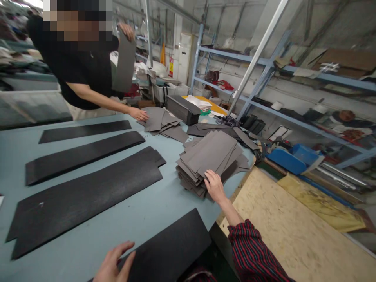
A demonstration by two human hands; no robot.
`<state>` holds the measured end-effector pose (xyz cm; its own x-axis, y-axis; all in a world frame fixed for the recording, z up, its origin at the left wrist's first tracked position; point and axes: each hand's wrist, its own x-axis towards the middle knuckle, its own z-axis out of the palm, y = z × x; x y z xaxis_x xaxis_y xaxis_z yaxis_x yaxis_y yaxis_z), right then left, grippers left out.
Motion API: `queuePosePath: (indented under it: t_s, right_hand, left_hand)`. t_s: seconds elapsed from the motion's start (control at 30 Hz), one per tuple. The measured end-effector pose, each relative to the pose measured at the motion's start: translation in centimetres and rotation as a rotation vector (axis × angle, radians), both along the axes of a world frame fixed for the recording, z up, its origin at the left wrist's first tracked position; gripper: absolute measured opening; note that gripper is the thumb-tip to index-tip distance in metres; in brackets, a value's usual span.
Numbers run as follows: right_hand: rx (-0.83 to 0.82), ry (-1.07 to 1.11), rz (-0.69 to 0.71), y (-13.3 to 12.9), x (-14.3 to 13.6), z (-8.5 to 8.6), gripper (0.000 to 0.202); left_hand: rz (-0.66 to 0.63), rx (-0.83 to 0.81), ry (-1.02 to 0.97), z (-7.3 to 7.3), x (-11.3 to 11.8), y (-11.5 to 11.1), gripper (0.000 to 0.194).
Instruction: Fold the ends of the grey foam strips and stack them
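Note:
My right hand (215,186) reaches to the near corner of a messy stack of grey rectangular sheets (210,150), its slightly bent fingers resting on the edge of the upper sheets. At the bottom of the view a black rectangular panel (173,246) lies close to my body. My left hand (116,261) is at that panel's left edge, thumb and fingers apart, the thumb over the black surface. Farther left on the table are long black panels, a wide one (88,197), a folded-looking middle one (85,156) and a narrow one (85,131).
Across the blue-green table (100,244) a person in black (85,74) holds up a grey sheet (125,62) and reaches to loose grey sheets (161,121). A neat dark stack (182,109) stands behind. Right are a wooden board (282,223), a blue bin (293,156) and metal shelving (264,62).

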<state>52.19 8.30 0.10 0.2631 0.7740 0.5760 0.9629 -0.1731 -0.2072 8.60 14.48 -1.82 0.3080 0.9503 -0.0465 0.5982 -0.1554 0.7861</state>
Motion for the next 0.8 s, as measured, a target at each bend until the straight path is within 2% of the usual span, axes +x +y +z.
queuePosePath:
  t_s: [0.1,0.23,0.33,0.43,0.53,0.63,0.7,0.73,0.8]
  right_hand:
    - [0.057,-0.022,0.016,0.5,0.5,-0.1,0.044]
    - [0.107,-0.058,0.149,1.2,2.1,-0.5,0.041]
    - [0.228,-0.035,0.243,1.4,3.8,-0.6,0.031]
    - [0.336,0.048,0.333,1.4,5.2,0.0,0.027]
    - [0.408,0.151,0.385,1.3,6.3,1.5,0.029]
    - [0.465,0.218,0.414,1.2,7.2,3.1,0.03]
    - [0.494,0.252,0.418,1.1,7.7,4.1,0.03]
    - [0.503,0.267,0.415,1.0,8.0,4.5,0.029]
    - [0.515,0.288,0.408,0.8,8.3,5.5,0.029]
  left_hand:
    - [-0.072,-0.021,-0.066,2.8,6.3,-1.0,0.034]
    - [-0.209,-0.002,-0.166,6.8,16.2,-0.8,0.026]
    - [-0.29,0.052,-0.252,8.7,23.0,0.9,0.026]
    - [-0.25,0.089,-0.278,9.6,28.1,3.9,0.028]
    - [-0.11,0.029,-0.271,10.1,31.4,6.9,0.034]
    - [-0.022,-0.024,-0.261,10.8,33.3,8.0,0.041]
    - [-0.029,0.155,-0.228,11.7,34.2,7.6,0.047]
    - [-0.065,0.32,-0.187,12.3,34.6,7.1,0.054]
    - [-0.217,0.694,-0.048,13.9,35.4,6.0,0.065]
